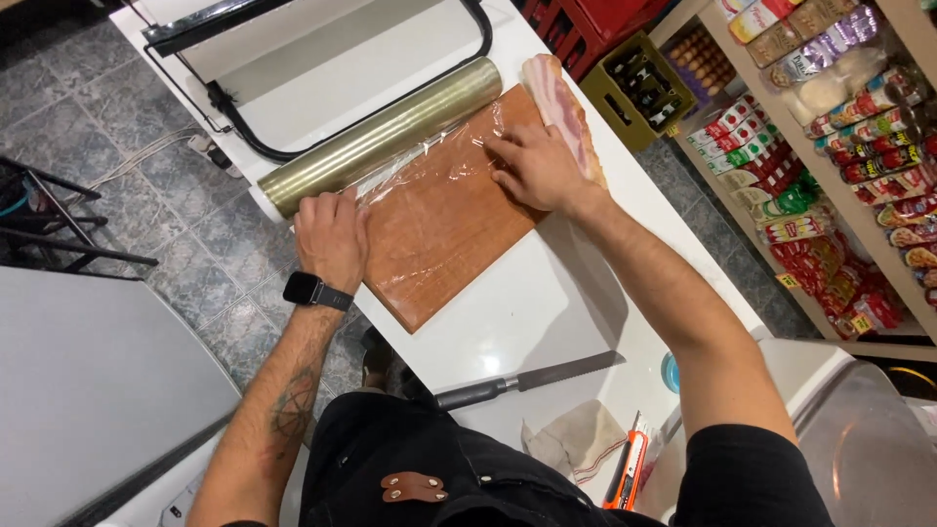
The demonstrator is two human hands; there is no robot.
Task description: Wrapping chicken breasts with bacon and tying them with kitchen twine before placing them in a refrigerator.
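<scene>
The left hand [332, 237] lies flat, fingers together, on the clear film [429, 171] at the near edge of the wooden cutting board [444, 234]. The right hand [535, 166] presses open-palmed on the film beside the bacon slab [556, 98]. The film roll [381, 135] lies just behind the board.

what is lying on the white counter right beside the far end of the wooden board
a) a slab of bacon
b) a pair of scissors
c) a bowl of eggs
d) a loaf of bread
a: a pink and white streaked slab of bacon lies along the far edge of the wooden board, next to the right hand, which presses on the clear film over the board.
</scene>
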